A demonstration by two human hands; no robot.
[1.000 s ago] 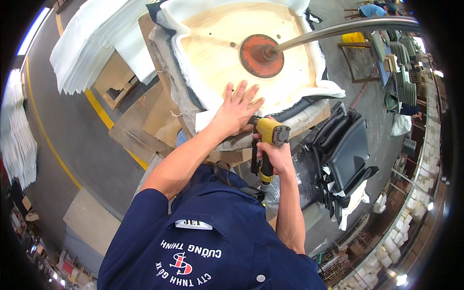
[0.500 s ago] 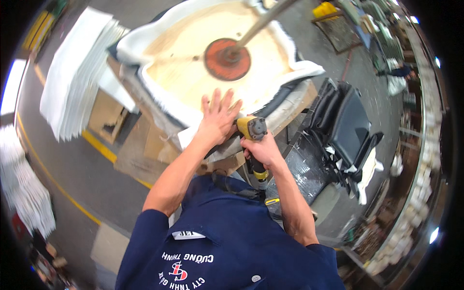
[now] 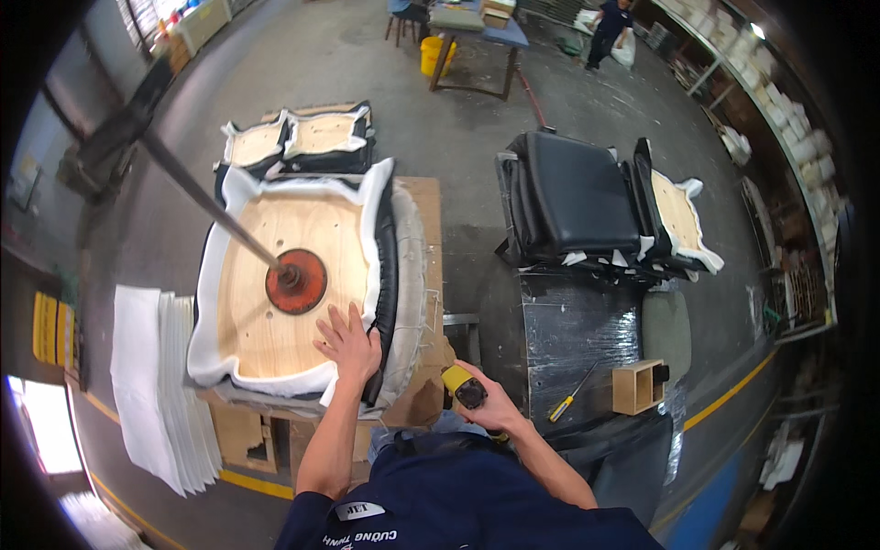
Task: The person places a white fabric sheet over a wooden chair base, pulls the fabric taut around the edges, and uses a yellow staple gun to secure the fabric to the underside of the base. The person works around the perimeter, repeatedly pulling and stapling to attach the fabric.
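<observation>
The nearer left hand [image 3: 353, 350] rests spread on the near-right corner of the wooden seat panel [image 3: 249, 332]; the right hand [image 3: 492, 401], apart rightward, grips a yellow staple gun [image 3: 463, 385].

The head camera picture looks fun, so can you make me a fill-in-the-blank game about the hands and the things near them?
1. The round disc sits against a panel made of ____.
2. The fluffy padding around the panel is ____.
3. The hand spread over the panel's edge is the ____ one.
4. The other hand holds a black and ____ tool.

Missing words: wood; white; left; yellow
</observation>
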